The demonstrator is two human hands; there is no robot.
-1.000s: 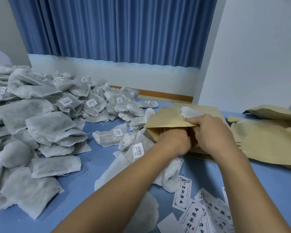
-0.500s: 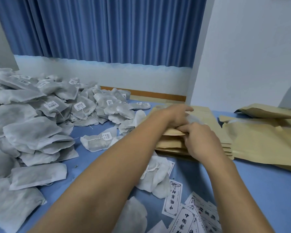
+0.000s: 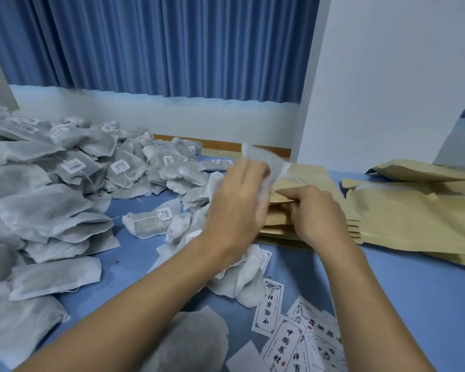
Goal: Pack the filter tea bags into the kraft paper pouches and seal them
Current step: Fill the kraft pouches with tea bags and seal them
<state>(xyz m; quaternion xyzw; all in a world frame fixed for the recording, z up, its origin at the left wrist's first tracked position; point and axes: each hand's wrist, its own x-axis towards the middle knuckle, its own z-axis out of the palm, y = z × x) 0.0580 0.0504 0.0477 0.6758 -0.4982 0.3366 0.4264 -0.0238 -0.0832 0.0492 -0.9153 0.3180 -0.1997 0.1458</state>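
My left hand [image 3: 238,205] holds a white filter tea bag [image 3: 266,162] at the mouth of the top kraft paper pouch [image 3: 309,181], which lies on a stack of flat pouches. The bag's upper end sticks up past my fingers; its lower part is hidden behind the hand. My right hand [image 3: 316,213] pinches the pouch's near edge between thumb and fingers, holding the mouth apart. A big heap of filter tea bags [image 3: 51,189] covers the table's left side.
More kraft pouches [image 3: 419,216] lie in a pile at the right. Printed paper labels [image 3: 295,342] are scattered at the near edge, with a few loose tea bags [image 3: 242,283] beside them. The blue table [image 3: 414,304] meets a wall and a blue curtain at the back.
My left hand came out of the pouch, went to its far end, then drew back to the mouth, now holding a tea bag. My right hand stays at the pouch's near edge.
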